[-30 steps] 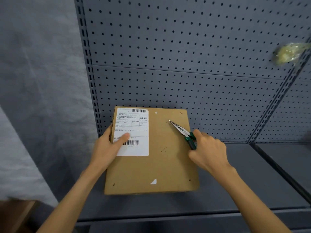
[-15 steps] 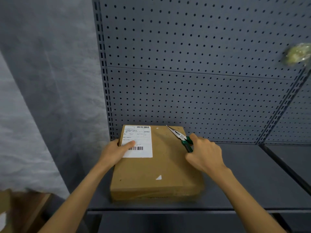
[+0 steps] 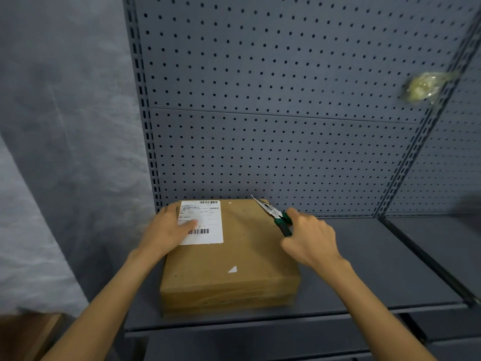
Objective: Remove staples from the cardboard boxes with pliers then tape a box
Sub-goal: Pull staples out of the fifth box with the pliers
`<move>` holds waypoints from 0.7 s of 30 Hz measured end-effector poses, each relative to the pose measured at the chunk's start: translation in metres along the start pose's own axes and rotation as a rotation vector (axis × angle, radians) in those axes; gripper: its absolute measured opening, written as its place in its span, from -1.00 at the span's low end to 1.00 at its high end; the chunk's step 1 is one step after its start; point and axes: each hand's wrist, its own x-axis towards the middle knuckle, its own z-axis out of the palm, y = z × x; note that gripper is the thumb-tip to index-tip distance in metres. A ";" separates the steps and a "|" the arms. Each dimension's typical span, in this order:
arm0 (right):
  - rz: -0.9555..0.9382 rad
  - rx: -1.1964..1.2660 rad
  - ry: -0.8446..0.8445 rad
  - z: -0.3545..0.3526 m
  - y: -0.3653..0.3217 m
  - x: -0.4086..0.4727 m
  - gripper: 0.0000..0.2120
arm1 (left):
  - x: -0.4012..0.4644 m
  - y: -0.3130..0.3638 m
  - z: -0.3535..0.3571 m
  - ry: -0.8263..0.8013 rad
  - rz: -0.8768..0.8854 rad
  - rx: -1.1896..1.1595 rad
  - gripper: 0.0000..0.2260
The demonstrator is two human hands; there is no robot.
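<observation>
1. We see the left hand (image 3: 170, 231) lying flat on the cardboard box (image 3: 234, 259), fingers straight, thumb across its white shipping label (image 3: 201, 222).
2. We see the right hand (image 3: 309, 241) curled around the green handles of the needle-nose pliers (image 3: 273, 213), their closed tips over the box's far right corner.
3. We see the box closed, resting on the grey shelf (image 3: 377, 259) against the pegboard (image 3: 286, 100).

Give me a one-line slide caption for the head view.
Left hand steadies the labelled box on a shelf while the right hand holds pliers over its far edge.
</observation>
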 end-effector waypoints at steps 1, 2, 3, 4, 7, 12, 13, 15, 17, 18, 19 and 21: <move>0.008 -0.007 0.008 -0.001 0.002 -0.001 -0.80 | 0.001 0.004 0.001 0.038 0.057 0.079 -0.54; 0.016 -0.011 0.017 -0.002 0.005 -0.002 -0.81 | 0.000 0.009 0.001 0.067 0.109 0.149 -0.56; 0.023 -0.009 0.025 -0.003 0.007 -0.004 -0.82 | 0.000 0.014 0.002 0.092 0.158 0.205 -0.58; 0.031 -0.003 0.028 -0.004 0.008 -0.005 -0.82 | 0.000 0.019 0.003 0.124 0.214 0.256 -0.60; 0.060 -0.001 0.030 -0.008 0.014 -0.011 -0.82 | -0.002 0.034 0.005 0.202 0.397 0.381 -0.65; 0.153 -0.028 0.027 -0.015 0.032 -0.032 -0.83 | -0.004 0.061 0.021 0.279 0.619 0.491 -0.71; 0.180 -0.036 0.028 -0.017 0.037 -0.038 -0.83 | -0.005 0.069 0.026 0.283 0.652 0.484 -0.71; 0.243 -0.068 0.017 -0.021 0.048 -0.052 -0.81 | -0.007 0.084 0.039 0.272 0.716 0.454 -0.69; 0.301 -0.104 0.008 -0.026 0.061 -0.067 -0.78 | -0.012 0.100 0.055 0.237 0.774 0.403 -0.69; 0.327 -0.118 0.007 -0.029 0.068 -0.075 -0.78 | -0.015 0.108 0.062 0.216 0.795 0.377 -0.70; 0.352 -0.130 0.006 -0.032 0.076 -0.081 -0.78 | -0.018 0.116 0.070 0.198 0.812 0.355 -0.71; 0.399 -0.148 0.020 -0.042 0.093 -0.095 -0.78 | -0.026 0.135 0.081 0.174 0.847 0.333 -0.71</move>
